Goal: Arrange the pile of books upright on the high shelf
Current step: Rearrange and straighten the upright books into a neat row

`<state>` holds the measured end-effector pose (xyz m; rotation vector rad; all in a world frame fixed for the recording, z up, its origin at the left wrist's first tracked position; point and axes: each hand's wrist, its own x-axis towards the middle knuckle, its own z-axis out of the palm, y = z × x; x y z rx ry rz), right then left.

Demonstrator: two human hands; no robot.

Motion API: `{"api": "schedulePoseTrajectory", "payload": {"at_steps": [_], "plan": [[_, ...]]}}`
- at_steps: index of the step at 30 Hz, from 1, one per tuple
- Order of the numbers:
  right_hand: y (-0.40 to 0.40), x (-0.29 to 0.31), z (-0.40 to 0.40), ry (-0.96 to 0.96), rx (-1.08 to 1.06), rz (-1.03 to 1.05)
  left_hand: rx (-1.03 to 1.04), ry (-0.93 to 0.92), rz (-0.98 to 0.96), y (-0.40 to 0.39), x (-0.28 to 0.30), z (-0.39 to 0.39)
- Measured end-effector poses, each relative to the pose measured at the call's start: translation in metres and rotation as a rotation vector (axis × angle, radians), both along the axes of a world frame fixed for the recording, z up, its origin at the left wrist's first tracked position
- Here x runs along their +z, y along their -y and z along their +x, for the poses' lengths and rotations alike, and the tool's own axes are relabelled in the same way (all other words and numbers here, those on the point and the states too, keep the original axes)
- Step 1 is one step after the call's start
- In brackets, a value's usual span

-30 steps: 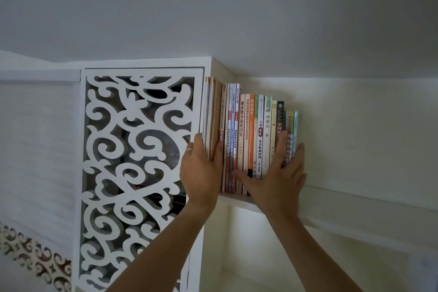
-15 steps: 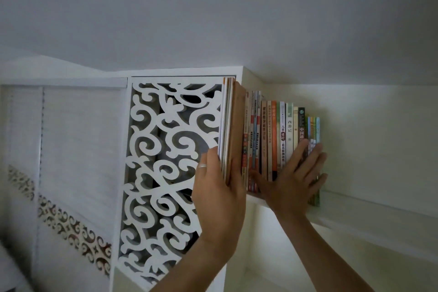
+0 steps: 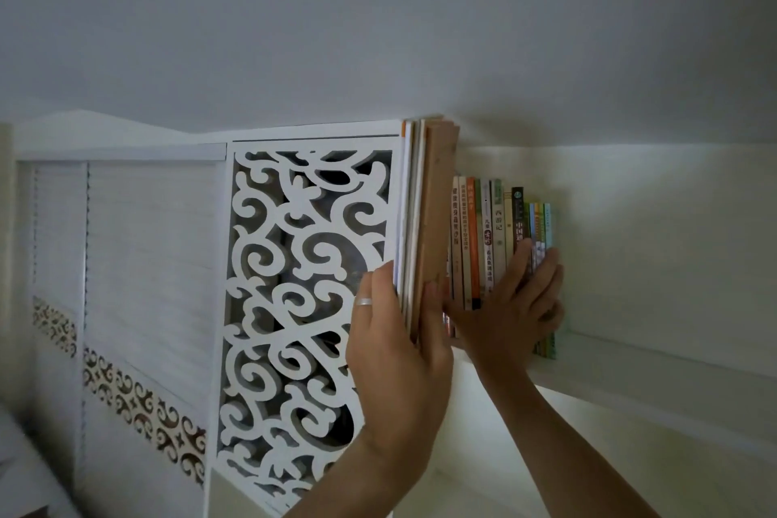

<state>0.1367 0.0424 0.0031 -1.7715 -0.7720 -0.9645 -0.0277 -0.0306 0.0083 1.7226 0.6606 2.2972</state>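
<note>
White high shelf (image 3: 656, 366): running along the pale wall just below the ceiling, and carrying a row of upright books (image 3: 500, 244) at its left end.
Row of upright books: standing spine-out, with coloured spines in orange, green, cream, black and light blue; Chinese lettering is showing on several.
Left hand (image 3: 395, 353): reaching up in front of the left end of the shelf; its grip is clasping a bundle of tall thin books (image 3: 424, 223) near their lower end, thumb on the right face and fingers on the left face.
Bundle of tall thin books: being held upright, rising nearly to the ceiling and standing taller than the row; a tan cover is facing right, with white page edges to its left. Whether the bundle's foot is touching the shelf cannot be told, since the hand is covering it.
Right hand (image 3: 513, 307): lying flat against the spines of the row, fingers straight and spread, grip released and pressing rather than clasping.
Silver ring (image 3: 364, 301): sitting on a finger of the left hand.
White fretwork panel (image 3: 307, 307): standing just left of the bundle, cut in scroll patterns.
</note>
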Motion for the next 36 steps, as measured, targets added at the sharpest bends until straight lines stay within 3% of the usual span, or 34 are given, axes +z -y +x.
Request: {"api": "schedulePoseTrajectory", "payload": {"at_steps": [17, 28, 36], "plan": [[-0.011, 0.005, 0.002, -0.024, 0.007, -0.015, -0.086, 0.092, -0.115, -0.017, -0.004, 0.003], [-0.006, 0.007, 0.005, -0.055, -0.005, 0.082, -0.409, -0.039, 0.150, 0.004, 0.013, -0.023], [0.007, 0.001, 0.015, 0.011, -0.029, 0.014, -0.182, -0.009, -0.095, -0.025, 0.030, -0.021]]}}
